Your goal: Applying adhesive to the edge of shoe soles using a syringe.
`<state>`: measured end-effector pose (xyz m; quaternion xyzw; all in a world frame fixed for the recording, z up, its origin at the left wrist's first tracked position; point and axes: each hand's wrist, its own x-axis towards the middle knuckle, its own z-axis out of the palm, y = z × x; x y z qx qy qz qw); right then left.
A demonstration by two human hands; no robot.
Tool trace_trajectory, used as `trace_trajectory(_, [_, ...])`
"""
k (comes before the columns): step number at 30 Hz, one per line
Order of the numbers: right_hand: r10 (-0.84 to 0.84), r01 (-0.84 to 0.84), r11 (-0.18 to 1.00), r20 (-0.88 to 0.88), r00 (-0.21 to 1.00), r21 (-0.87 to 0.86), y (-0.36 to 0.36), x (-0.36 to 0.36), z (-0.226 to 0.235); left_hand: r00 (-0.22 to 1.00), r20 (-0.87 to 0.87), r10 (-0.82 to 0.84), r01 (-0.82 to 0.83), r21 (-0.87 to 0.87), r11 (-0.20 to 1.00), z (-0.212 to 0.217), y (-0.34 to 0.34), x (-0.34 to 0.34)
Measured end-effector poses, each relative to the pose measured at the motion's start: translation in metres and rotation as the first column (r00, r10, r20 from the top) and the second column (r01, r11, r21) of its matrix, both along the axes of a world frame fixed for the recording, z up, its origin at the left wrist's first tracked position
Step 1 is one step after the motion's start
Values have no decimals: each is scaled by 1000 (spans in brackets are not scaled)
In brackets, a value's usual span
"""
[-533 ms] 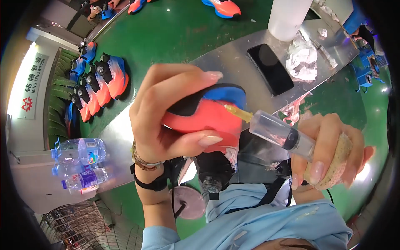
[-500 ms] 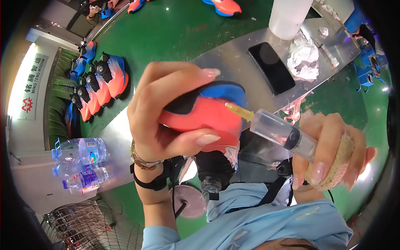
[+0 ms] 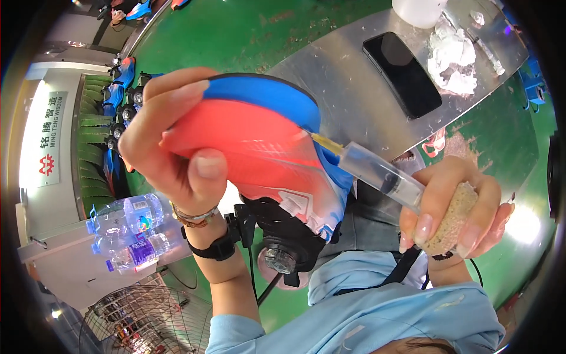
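My left hand (image 3: pixel 168 138) is wrapped round a coral, blue and black shoe (image 3: pixel 253 141), thumb on its coral side and fingertips by the blue edge. The shoe's black part, with a clear dial, hangs low toward my body. Between the fingers of my right hand (image 3: pixel 439 192) is a clear syringe (image 3: pixel 380 177) with a dark plunger stopper. Its yellow dispensing tip (image 3: pixel 327 143) points at the shoe near the line where coral meets blue; whether it touches I cannot tell. Against the same palm I hold a rough tan pad (image 3: pixel 455 221).
On the metal work surface (image 3: pixel 330 68) lie a black phone (image 3: pixel 402 74) and crumpled white paper (image 3: pixel 451 62), with a white container (image 3: pixel 418 10) behind. Several similar shoes (image 3: pixel 124 79) line the far left. Plastic bottles (image 3: pixel 138 218) stand at left, above a wire-caged fan (image 3: pixel 147 315).
My left hand has moved left and turned the shoe, so more of its coral side and blue edge shows. The syringe has shifted slightly left, its tip still close to the shoe.
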<state>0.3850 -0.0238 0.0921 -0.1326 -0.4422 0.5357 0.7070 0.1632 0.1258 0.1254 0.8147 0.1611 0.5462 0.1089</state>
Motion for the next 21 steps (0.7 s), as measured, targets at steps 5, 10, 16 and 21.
trace_trajectory(5, [-131,130,975,11,991,-179,-7,-12,-10,988,-11,152,-152,20,988,-6,3,-3])
trace_trajectory(10, [-77,87,987,77,994,-138,-7,-11,-28,972,-11,235,-235,-135,963,-10,0,-7])
trace_trajectory(16, [-28,42,988,95,995,-151,-14,-5,-40,904,-25,427,-427,-137,894,-14,5,-9])
trace_trajectory(21, [16,-9,952,22,1000,-305,-28,-2,-46,903,-22,429,-423,-231,877,-21,13,-12])
